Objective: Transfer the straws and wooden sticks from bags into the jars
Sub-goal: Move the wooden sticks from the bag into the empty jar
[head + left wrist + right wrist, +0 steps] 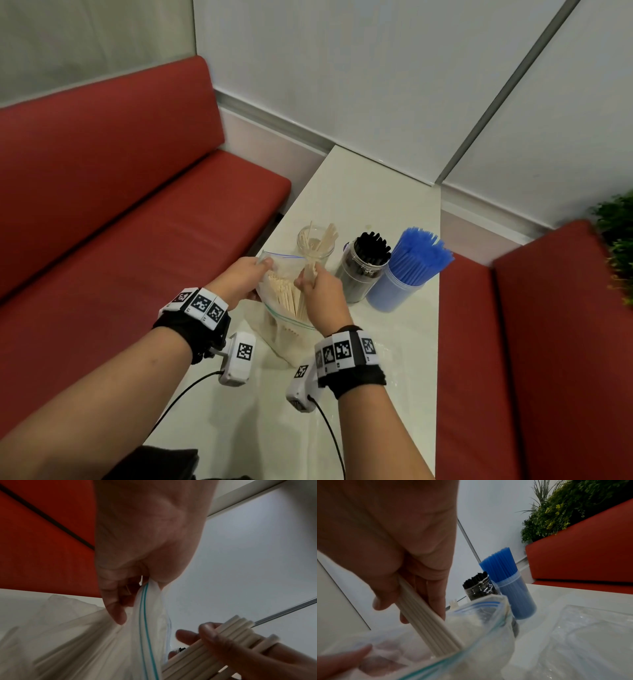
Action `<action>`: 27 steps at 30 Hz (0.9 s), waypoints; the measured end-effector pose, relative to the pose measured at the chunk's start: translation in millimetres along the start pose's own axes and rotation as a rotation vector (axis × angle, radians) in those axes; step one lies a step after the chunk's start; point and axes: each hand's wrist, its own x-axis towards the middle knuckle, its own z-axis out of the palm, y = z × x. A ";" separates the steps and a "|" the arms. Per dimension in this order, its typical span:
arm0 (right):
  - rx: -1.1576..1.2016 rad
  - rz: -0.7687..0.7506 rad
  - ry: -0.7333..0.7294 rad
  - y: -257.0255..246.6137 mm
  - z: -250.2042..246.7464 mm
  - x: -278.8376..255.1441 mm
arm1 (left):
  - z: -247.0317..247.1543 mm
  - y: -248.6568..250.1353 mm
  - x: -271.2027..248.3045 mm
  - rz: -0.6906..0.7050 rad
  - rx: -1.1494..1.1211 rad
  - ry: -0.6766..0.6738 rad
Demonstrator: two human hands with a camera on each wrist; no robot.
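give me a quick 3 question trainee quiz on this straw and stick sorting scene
1. True or false: the left hand pinches the rim of the zip bag.
2. Multiple choice: what does the right hand grip? A) blue straws B) a bundle of wooden sticks C) a jar lid
3. Fill in: on the table, the jar of black straws stands between the glass jar holding a few sticks and the jar of ____ straws.

Key: 1 true; 2 B, the wooden sticks, lower ends inside the bag; 3 blue, the blue straws.
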 end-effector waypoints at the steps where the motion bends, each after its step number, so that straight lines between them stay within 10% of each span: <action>1: 0.005 -0.008 0.030 -2.1 -2.6 3.3 | 0.0 -0.3 0.5 -0.001 -0.011 -0.001; 8: -0.044 0.025 -0.115 -15.2 -25.2 11.6 | -2.3 -0.9 6.7 -0.018 -0.022 -0.003; 16: 0.239 -0.280 0.341 -103.7 -132.0 83.1 | -3.8 -1.0 15.4 -0.052 -0.016 -0.014; 27: 0.243 0.005 0.391 -21.2 -45.0 156.0 | -6.9 3.0 27.3 -0.066 0.038 -0.059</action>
